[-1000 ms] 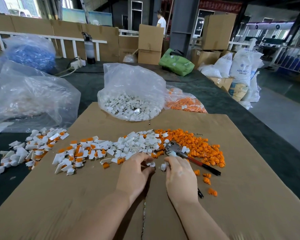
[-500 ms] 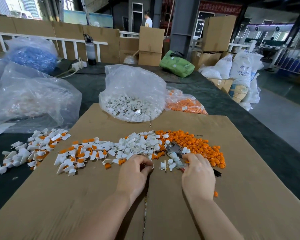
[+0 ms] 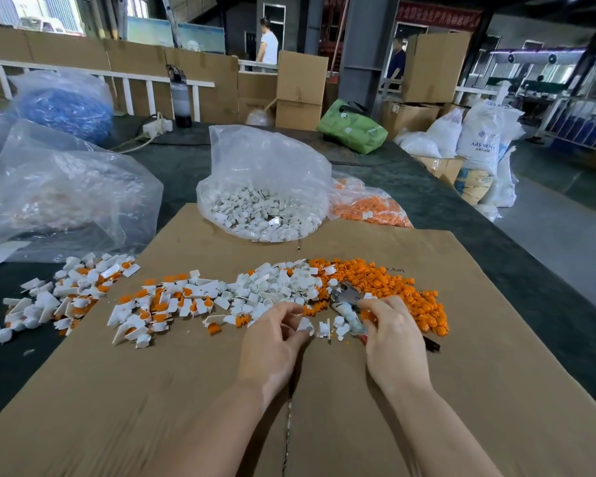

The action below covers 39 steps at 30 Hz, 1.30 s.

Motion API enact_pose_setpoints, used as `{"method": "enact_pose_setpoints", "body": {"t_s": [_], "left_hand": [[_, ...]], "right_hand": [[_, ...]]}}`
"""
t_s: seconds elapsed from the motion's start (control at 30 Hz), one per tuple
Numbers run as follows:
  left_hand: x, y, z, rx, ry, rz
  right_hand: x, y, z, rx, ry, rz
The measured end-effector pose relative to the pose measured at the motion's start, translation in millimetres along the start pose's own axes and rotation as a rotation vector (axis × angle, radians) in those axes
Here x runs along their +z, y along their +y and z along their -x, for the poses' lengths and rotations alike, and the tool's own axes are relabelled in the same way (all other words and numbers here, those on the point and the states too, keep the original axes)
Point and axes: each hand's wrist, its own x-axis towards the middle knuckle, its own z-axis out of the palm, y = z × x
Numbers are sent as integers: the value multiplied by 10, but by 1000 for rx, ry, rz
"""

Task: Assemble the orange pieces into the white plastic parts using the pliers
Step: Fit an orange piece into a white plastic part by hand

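- The white sack (image 3: pixel 483 139) standing on the floor off to the right carries dark blue print: "ABS RESIN", partly creased, with a small logo above it and a shorter line below that starts "ABS" and is too small to make out.
- The red banner (image 3: pixel 437 16) high on the back wall has a row of characters, too blurred to read.
- The cardboard sheet (image 3: pixel 496 390) has a small dark stamp by the orange pieces (image 3: pixel 389 284), illegible from here.
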Motion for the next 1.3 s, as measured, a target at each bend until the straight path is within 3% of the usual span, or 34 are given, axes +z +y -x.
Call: {"method": "enact_pose_setpoints", "body": {"t_s": [0.3, 0.5, 0.7, 1.0, 1.3], "left_hand": [[1, -13, -4, 8, 11, -3], [18, -20, -14, -15, -28, 31], [18, -3, -10, -40, -45, 98], [19, 2, 12, -44, 13, 118], [-8, 20, 29, -28, 2, 145]], "right_hand": [[204, -228, 177, -89, 78, -219], [247, -218, 218, 13, 38, -426], [272, -201, 215, 20, 25, -328], [260, -214, 218, -52, 51, -398], [295, -203, 227, -111, 86, -195]]}}
